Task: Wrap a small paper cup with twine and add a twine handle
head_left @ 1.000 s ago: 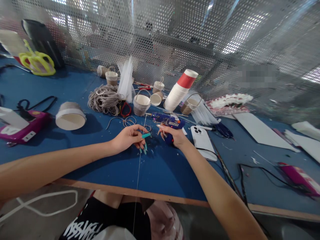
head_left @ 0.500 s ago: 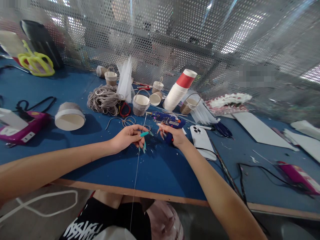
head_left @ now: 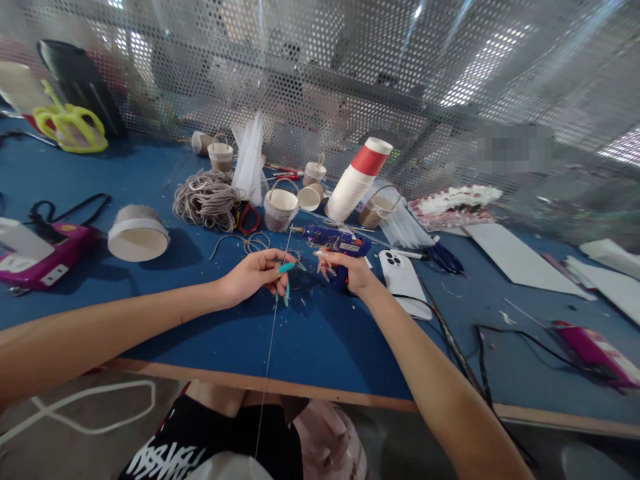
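Note:
My left hand [head_left: 260, 275], with long turquoise nails, pinches a thin cord [head_left: 287, 243] that runs up to the nozzle of a blue glue gun [head_left: 325, 235]. A fine pale strand [head_left: 271, 347] hangs from near these fingers over the table edge. My right hand [head_left: 345, 267] is closed around the glue gun's handle, its nozzle pointing left. Just behind the nozzle stands a small cord-wrapped basket with a handle [head_left: 281, 208]. Loose grey cord [head_left: 257, 243] curls beside my left hand.
Behind are a grey cord bundle [head_left: 207, 200], red-handled scissors [head_left: 249, 219], stacked paper cups [head_left: 350, 190] and glue sticks [head_left: 249, 160]. A wrapped cup [head_left: 139, 233] and purple power strip [head_left: 55, 257] are left; a white phone [head_left: 406, 283] lies right. A perforated metal screen [head_left: 310, 87] stands behind.
My right hand's fingers have shifted very slightly at the glue gun. The whole view has moved a little; the left hand keeps its pinch.

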`<action>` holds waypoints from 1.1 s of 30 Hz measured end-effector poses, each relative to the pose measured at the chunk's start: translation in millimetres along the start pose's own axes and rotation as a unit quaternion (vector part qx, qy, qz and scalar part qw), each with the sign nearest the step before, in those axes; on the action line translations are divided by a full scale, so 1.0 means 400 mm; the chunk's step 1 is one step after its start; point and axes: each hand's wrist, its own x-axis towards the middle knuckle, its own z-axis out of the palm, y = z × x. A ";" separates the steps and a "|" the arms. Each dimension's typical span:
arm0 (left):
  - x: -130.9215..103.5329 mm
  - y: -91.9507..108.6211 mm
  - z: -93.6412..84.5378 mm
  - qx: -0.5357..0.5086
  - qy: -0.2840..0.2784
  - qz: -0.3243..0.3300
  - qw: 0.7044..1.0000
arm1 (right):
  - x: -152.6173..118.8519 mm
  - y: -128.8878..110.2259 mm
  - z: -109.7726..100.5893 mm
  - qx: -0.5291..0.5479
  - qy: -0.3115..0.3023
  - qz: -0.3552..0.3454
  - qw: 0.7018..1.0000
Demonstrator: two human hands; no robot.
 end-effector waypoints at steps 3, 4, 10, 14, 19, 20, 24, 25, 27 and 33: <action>-0.002 0.001 0.000 -0.003 0.002 -0.001 1.000 | 0.000 -0.001 -0.002 -0.012 -0.009 -0.002 1.000; -0.003 0.002 0.000 -0.003 0.002 -0.002 1.000 | 0.000 -0.001 -0.003 -0.018 -0.011 -0.006 1.000; -0.004 0.005 0.002 0.002 -0.008 0.009 1.000 | 0.006 0.005 -0.008 -0.029 -0.004 -0.018 0.999; -0.003 0.003 0.000 0.003 -0.013 0.011 1.000 | 0.010 0.008 -0.008 -0.033 -0.002 -0.039 0.999; -0.003 0.001 0.000 0.004 -0.016 0.011 1.000 | 0.016 0.013 -0.009 -0.030 0.050 -0.081 0.995; -0.003 0.000 0.000 0.002 -0.015 0.011 1.000 | 0.016 0.012 -0.009 -0.024 0.057 -0.089 0.994; -0.002 -0.001 0.000 -0.001 -0.012 0.007 1.000 | 0.008 0.002 -0.010 0.004 0.041 -0.078 0.996; -0.001 -0.002 0.000 0.000 -0.012 0.007 1.000 | 0.005 0.000 -0.010 0.005 0.032 -0.069 0.997; -0.002 -0.002 0.000 0.002 -0.012 0.007 1.000 | 0.000 -0.003 -0.009 -0.013 0.011 -0.052 0.999; -0.005 0.003 0.000 0.017 -0.011 0.010 1.000 | 0.000 0.002 -0.008 -0.074 -0.012 -0.058 0.995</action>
